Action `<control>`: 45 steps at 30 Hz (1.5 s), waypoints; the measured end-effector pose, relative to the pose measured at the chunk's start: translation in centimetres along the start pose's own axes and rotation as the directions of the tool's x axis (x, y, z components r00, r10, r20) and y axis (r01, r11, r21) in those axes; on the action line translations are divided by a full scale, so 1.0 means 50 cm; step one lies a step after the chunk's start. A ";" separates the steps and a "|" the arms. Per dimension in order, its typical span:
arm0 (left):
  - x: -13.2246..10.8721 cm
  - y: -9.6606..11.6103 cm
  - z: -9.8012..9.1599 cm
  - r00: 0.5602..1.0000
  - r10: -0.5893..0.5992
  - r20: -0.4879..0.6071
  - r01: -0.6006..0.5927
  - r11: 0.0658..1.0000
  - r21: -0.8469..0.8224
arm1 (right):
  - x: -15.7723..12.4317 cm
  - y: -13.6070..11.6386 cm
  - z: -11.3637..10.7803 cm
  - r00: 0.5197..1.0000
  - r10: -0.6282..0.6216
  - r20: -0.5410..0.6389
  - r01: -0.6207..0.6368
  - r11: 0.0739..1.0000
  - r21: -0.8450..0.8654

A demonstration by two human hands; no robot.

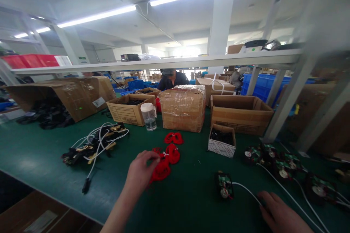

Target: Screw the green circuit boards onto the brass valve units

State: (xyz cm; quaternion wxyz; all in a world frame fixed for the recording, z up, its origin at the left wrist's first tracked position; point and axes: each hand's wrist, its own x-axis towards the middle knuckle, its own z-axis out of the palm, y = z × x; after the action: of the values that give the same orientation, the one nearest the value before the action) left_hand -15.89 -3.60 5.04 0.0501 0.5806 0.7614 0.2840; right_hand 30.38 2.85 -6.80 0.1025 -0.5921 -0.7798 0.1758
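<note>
My left hand [140,171] is over the bundles of thin red wire at the middle of the bench, thumb and forefinger pinched on the nearest red wire bundle [161,171]. Another bundle of red wire [173,138], tied at its middle, lies just behind. At the lower right, the fingers of my right hand [279,211] are closed on a white cable [246,189]. That cable runs left to a small black unit [224,185] with a green circuit board and a round silvery part, lying on the bench. The right fingertips are partly hidden.
Several similar circuit-board units [284,169] with white cables lie at right. A tangle of black and brass parts [95,142] is at left. Behind stand a clear bottle [149,116], a small box of black parts [222,145] and a taped carton [182,109]. A person sits opposite.
</note>
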 end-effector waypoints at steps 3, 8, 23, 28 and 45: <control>0.018 0.011 -0.048 0.997 -0.059 -0.056 0.040 0.954 -0.298 | 0.000 -0.017 -0.007 0.998 0.034 0.050 -0.033 0.999 -0.029; 0.047 0.034 -0.095 0.987 -0.094 -0.130 0.033 0.910 -0.412 | -0.001 -0.049 -0.021 0.997 0.037 0.071 -0.032 0.997 -0.074; 0.031 0.153 -0.057 0.919 -0.175 0.353 0.391 0.514 -0.763 | -0.002 -0.189 -0.115 0.996 -0.027 -0.091 0.036 0.994 0.105; -0.001 0.234 -0.032 0.876 -0.106 0.470 0.470 0.405 -0.785 | 0.007 -0.292 -0.150 0.961 -0.224 -0.160 0.275 0.787 0.553; -0.047 0.323 0.076 0.777 -0.028 0.629 0.593 0.368 -0.716 | 0.016 -0.300 -0.121 0.975 -0.208 0.083 -0.061 0.110 0.992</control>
State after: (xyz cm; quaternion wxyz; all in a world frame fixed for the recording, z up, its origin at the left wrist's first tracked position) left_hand 0.21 -1.65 9.19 0.6054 0.3532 0.5480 0.4565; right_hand 19.09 0.99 4.63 0.3997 -0.3122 -0.4983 0.7032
